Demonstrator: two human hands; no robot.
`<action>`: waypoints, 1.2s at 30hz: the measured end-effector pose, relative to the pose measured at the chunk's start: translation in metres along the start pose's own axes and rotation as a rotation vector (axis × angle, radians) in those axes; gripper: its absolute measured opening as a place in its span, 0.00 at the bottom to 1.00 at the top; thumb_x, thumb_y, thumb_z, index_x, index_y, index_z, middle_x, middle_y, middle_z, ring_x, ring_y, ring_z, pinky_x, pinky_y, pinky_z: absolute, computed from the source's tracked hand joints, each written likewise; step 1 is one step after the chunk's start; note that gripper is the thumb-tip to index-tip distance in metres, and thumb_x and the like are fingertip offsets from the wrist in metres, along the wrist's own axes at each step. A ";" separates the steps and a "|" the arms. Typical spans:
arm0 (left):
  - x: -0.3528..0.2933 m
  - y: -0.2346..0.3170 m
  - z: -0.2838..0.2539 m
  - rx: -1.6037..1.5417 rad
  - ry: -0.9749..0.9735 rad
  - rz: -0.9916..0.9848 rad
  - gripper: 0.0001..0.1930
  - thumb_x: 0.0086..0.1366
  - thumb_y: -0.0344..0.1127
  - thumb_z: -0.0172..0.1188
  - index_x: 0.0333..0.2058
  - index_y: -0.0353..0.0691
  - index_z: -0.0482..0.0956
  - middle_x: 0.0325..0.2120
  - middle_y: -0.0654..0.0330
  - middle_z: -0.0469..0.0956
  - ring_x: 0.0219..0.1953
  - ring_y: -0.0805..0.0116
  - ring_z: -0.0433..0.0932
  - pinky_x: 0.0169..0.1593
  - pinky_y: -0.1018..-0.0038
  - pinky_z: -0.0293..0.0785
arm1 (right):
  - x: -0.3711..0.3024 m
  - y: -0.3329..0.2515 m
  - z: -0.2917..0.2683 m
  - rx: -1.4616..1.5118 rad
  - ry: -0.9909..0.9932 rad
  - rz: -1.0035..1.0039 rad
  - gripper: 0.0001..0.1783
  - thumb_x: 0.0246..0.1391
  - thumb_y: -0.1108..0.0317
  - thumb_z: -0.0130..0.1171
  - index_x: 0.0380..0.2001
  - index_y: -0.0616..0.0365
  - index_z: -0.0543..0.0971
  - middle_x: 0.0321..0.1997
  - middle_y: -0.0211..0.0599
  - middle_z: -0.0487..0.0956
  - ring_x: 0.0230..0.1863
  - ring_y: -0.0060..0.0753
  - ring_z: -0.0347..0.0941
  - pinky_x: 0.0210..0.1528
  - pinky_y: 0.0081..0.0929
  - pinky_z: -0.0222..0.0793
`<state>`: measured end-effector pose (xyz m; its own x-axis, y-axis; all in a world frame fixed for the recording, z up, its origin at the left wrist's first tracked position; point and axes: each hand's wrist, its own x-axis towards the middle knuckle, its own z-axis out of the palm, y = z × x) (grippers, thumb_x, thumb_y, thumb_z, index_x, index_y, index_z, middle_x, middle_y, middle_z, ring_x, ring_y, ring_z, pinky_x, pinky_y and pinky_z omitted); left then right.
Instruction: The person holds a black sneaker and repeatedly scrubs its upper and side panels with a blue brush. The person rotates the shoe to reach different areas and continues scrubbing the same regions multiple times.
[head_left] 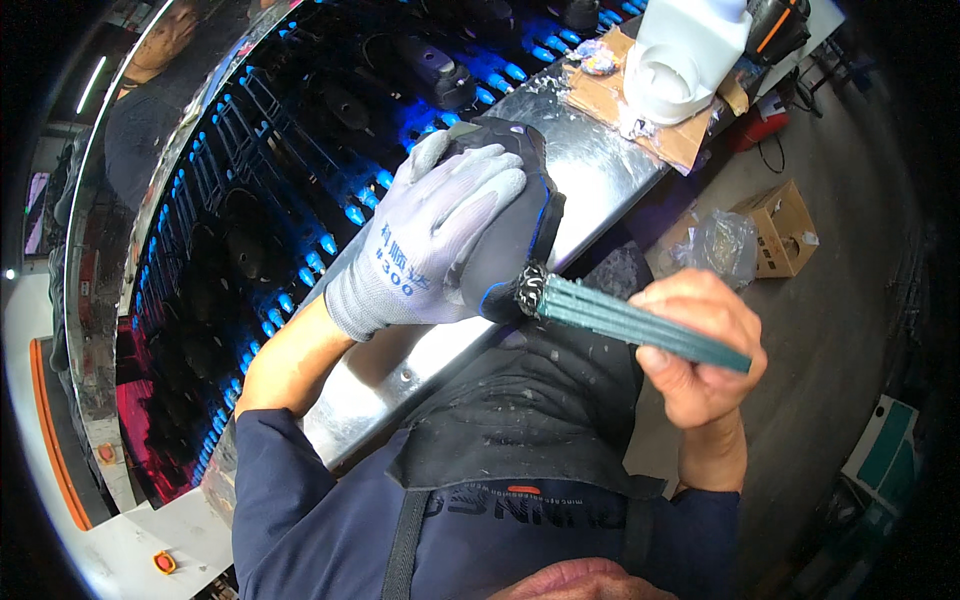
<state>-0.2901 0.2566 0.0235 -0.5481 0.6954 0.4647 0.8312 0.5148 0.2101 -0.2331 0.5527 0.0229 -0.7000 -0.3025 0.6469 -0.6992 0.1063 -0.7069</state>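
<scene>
My left hand (pixel 430 230), in a pale grey knit glove, is closed over a dark shoe upper (pixel 520 215) with thin blue edging. The upper is tilted above the metal ledge (pixel 350 405), and my palm hides much of it. Bare, my right hand (pixel 705 345) grips a flat green brush (pixel 610 318) by its handle end. The brush's dark bristles, streaked with white, touch the edge of the upper at its near end.
Beyond the ledge runs a rack with blue-tipped pegs (pixel 355 213) and dark shoe parts (pixel 435 75). A white plastic container (pixel 690 50) stands on stained cardboard (pixel 685 148). An open carton (pixel 780 232) and clear plastic bag (pixel 722 248) lie right. Another person (pixel 150 140) appears upper left.
</scene>
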 end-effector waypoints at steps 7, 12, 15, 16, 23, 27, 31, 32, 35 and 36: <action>0.021 -0.003 -0.003 -0.021 0.007 0.023 0.48 0.41 0.46 0.81 0.61 0.32 0.74 0.57 0.44 0.78 0.60 0.46 0.79 0.68 0.44 0.64 | -0.001 -0.012 -0.009 -0.111 0.021 -0.110 0.16 0.48 0.78 0.72 0.42 0.66 0.82 0.36 0.48 0.86 0.32 0.43 0.86 0.34 0.31 0.82; 0.029 -0.004 0.001 0.000 -0.006 -0.003 0.49 0.39 0.47 0.81 0.62 0.35 0.74 0.58 0.46 0.78 0.61 0.47 0.78 0.69 0.46 0.63 | 0.007 -0.009 -0.016 -0.178 0.061 -0.070 0.14 0.50 0.78 0.71 0.41 0.68 0.82 0.35 0.50 0.86 0.32 0.42 0.85 0.36 0.32 0.81; 0.037 -0.007 0.002 0.004 -0.053 0.010 0.49 0.38 0.46 0.80 0.62 0.36 0.74 0.57 0.47 0.79 0.60 0.49 0.78 0.69 0.47 0.63 | 0.011 -0.013 -0.021 -0.246 0.048 -0.134 0.13 0.51 0.77 0.72 0.40 0.67 0.83 0.34 0.49 0.86 0.32 0.41 0.85 0.35 0.31 0.81; 0.040 -0.007 0.001 0.012 -0.066 0.006 0.49 0.38 0.46 0.80 0.62 0.36 0.74 0.57 0.48 0.79 0.60 0.50 0.78 0.69 0.48 0.63 | 0.015 -0.015 -0.023 -0.254 0.038 -0.140 0.13 0.51 0.77 0.72 0.39 0.67 0.83 0.34 0.48 0.86 0.32 0.41 0.85 0.35 0.31 0.81; 0.059 -0.007 -0.002 0.031 -0.170 -0.011 0.50 0.36 0.46 0.80 0.63 0.39 0.75 0.57 0.50 0.79 0.61 0.54 0.78 0.69 0.54 0.62 | 0.043 -0.030 -0.040 -0.401 -0.118 -0.219 0.14 0.46 0.76 0.74 0.38 0.65 0.83 0.34 0.45 0.85 0.31 0.41 0.85 0.33 0.30 0.81; 0.071 -0.011 -0.003 0.033 -0.219 -0.007 0.49 0.37 0.47 0.80 0.62 0.41 0.75 0.57 0.52 0.80 0.61 0.55 0.78 0.67 0.57 0.62 | 0.052 -0.033 -0.050 -0.517 -0.211 -0.307 0.15 0.43 0.74 0.74 0.37 0.65 0.83 0.34 0.45 0.84 0.31 0.42 0.85 0.33 0.30 0.81; 0.084 -0.011 -0.007 -0.004 -0.321 -0.055 0.50 0.35 0.44 0.82 0.63 0.41 0.76 0.57 0.51 0.80 0.60 0.53 0.79 0.68 0.55 0.64 | 0.064 -0.039 -0.057 -0.581 -0.304 -0.354 0.15 0.44 0.71 0.74 0.37 0.65 0.84 0.35 0.44 0.84 0.33 0.43 0.86 0.33 0.31 0.82; 0.088 -0.009 -0.008 -0.012 -0.364 -0.081 0.52 0.33 0.42 0.83 0.64 0.41 0.76 0.58 0.50 0.80 0.60 0.52 0.79 0.70 0.54 0.64 | 0.067 -0.043 -0.059 -0.592 -0.326 -0.340 0.15 0.45 0.71 0.74 0.37 0.64 0.84 0.35 0.44 0.85 0.34 0.44 0.86 0.33 0.32 0.82; 0.092 -0.011 -0.008 0.000 -0.396 -0.087 0.51 0.33 0.42 0.82 0.62 0.42 0.77 0.57 0.51 0.81 0.59 0.53 0.79 0.68 0.56 0.66 | 0.073 -0.048 -0.062 -0.647 -0.382 -0.341 0.15 0.46 0.70 0.74 0.37 0.62 0.84 0.37 0.44 0.85 0.37 0.45 0.86 0.34 0.32 0.82; 0.093 -0.012 -0.008 -0.001 -0.404 -0.083 0.51 0.32 0.42 0.83 0.62 0.42 0.77 0.57 0.51 0.81 0.59 0.53 0.79 0.68 0.56 0.66 | 0.075 -0.049 -0.063 -0.668 -0.400 -0.354 0.15 0.46 0.69 0.74 0.37 0.62 0.84 0.37 0.44 0.85 0.37 0.46 0.86 0.35 0.32 0.82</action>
<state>-0.3504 0.3110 0.0712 -0.6060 0.7922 0.0714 0.7823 0.5775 0.2334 -0.2607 0.5850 0.1238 -0.4079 -0.7212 0.5598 -0.8939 0.4402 -0.0843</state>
